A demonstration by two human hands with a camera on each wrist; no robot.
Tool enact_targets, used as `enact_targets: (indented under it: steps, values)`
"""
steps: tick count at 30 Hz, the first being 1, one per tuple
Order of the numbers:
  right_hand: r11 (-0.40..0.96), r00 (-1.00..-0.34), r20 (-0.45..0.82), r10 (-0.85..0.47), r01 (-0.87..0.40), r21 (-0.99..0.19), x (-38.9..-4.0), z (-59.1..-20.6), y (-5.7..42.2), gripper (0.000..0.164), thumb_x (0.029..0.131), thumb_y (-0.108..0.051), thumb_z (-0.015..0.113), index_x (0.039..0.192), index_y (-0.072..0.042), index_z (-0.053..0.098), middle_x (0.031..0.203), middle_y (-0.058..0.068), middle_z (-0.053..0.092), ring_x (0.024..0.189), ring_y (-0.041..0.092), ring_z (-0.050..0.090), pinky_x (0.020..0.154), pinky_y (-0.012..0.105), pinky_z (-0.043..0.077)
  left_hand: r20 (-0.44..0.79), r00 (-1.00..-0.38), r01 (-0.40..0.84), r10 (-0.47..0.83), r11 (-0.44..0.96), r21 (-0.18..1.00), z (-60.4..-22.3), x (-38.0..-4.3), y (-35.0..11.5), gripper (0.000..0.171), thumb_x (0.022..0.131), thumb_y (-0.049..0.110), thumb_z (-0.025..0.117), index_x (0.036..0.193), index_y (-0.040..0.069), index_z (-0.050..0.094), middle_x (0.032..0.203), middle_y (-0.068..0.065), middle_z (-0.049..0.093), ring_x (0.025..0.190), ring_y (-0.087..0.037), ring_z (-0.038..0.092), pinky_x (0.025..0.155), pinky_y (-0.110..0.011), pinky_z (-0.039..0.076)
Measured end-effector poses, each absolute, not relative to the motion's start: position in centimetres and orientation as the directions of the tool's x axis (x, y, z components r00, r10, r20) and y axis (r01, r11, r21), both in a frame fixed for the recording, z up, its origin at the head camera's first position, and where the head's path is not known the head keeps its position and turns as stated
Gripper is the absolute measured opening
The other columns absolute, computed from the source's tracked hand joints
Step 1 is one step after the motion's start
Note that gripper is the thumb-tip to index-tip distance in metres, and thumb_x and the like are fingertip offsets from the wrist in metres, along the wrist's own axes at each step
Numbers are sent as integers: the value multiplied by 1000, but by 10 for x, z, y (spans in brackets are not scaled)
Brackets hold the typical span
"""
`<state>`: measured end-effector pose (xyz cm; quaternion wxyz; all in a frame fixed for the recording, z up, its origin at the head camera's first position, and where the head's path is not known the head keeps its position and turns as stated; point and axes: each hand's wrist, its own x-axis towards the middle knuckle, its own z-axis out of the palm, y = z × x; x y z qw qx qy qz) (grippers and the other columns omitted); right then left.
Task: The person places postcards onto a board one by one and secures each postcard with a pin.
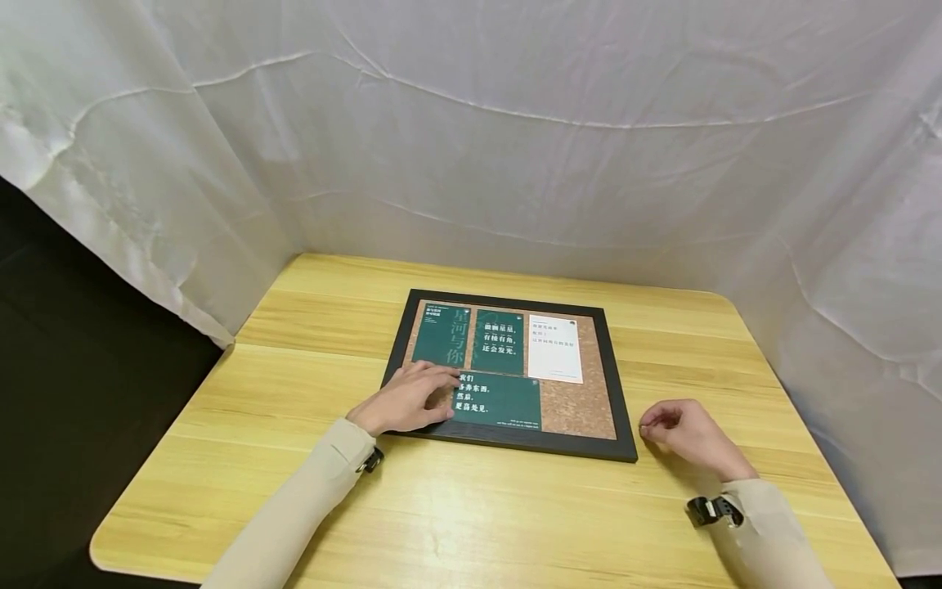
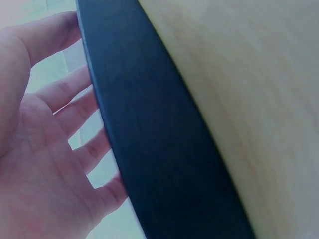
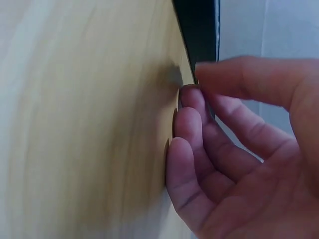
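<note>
A black-framed cork board point(image 1: 577, 419) lies on the table with cards on it. Two green cards point(image 1: 497, 339) and a white card point(image 1: 555, 350) stand in an upper row, and a wide green card point(image 1: 508, 401) lies below. My left hand point(image 1: 408, 398) rests over the board's lower left corner, fingers spread, fingertips on the wide card's left end. Right of the frame, my right hand point(image 1: 684, 433) is at the tabletop with curled fingers, thumb and forefinger tips together. A small grey spot point(image 3: 175, 76) shows beside these fingertips; I cannot tell whether they pinch anything.
The light wooden table point(image 1: 221, 458) has rounded corners. Pale cloth point(image 1: 515, 188) hangs behind it and along both sides. A dark area point(image 1: 74, 368) lies beyond the table's left edge. Bare cork point(image 1: 589, 409) shows at the board's lower right.
</note>
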<state>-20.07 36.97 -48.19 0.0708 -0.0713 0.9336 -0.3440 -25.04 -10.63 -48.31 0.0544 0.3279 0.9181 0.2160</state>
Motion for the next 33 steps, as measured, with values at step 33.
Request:
enact_targets:
  steps: [33]
  values:
    - [698,-994,-95,-45,37,-716,-204,-478,367,20,105,-8,58,115,5,69,102,17,76,78,7,66,64,23,55,37,-778,579,628,692,431,-480,-248,-107,50,99,36,70,143,12,62,158,-6,53,142,-31,46,118,-60,34]
